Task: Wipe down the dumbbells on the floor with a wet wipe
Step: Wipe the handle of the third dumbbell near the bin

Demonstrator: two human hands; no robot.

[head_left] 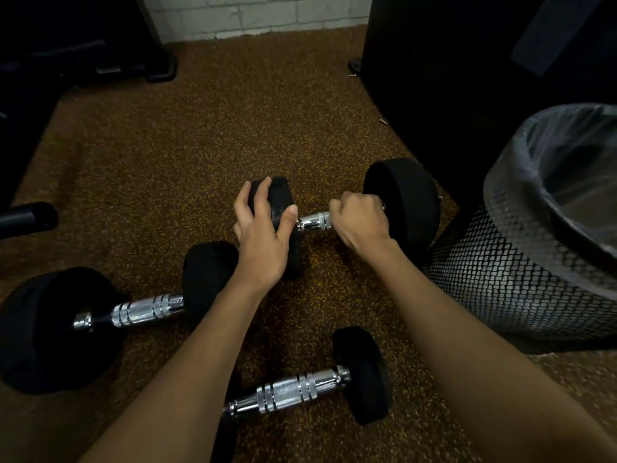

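The left hand (263,235) clasps the end of the far dumbbell (407,202) with spread fingers, probably to steady it, while the right hand (359,218) curls around its handle (314,223), perhaps to rub it.

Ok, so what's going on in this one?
A person is handling the far dumbbell: the left hand grips its left head, and the right hand is curled round the chrome handle. No wet wipe shows; that fist could hide one. The left dumbbell and near dumbbell lie untouched on the floor. A lined mesh bin stands at the right.
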